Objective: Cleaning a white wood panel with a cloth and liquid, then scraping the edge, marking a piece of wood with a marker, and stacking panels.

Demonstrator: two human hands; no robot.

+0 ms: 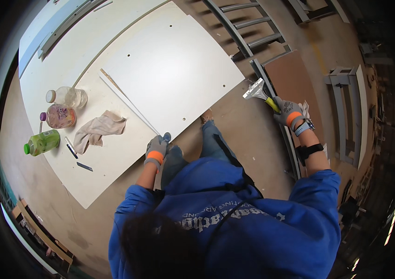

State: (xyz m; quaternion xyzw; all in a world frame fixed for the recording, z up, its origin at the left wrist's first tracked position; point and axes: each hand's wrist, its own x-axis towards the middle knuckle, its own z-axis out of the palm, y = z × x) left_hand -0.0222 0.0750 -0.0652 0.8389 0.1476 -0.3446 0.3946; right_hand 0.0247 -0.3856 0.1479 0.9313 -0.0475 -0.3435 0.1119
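Observation:
My right hand point(289, 112), in a grey glove with an orange cuff, is closed round the yellow-green handle of a scraper point(270, 103). The scraper's wide metal head points left, over the rail of a roller conveyor and apart from the table. Some crumpled white material point(304, 108) shows beside that hand; whether it is held is unclear. At the near corner of a large white panel point(174, 65), my left hand point(157, 146) grips the edge, with its thumb on top and its other fingers partly hidden. A thin white strip point(130, 104) runs along the panel's left side.
The panel lies on a white table point(93, 183). To the left are a beige rag point(99, 130), a clear bottle point(67, 96), a purple-capped bottle point(59, 116), a green bottle point(42, 142) and a utility knife point(71, 149). A brown board point(295, 76) lies on the conveyor point(253, 35).

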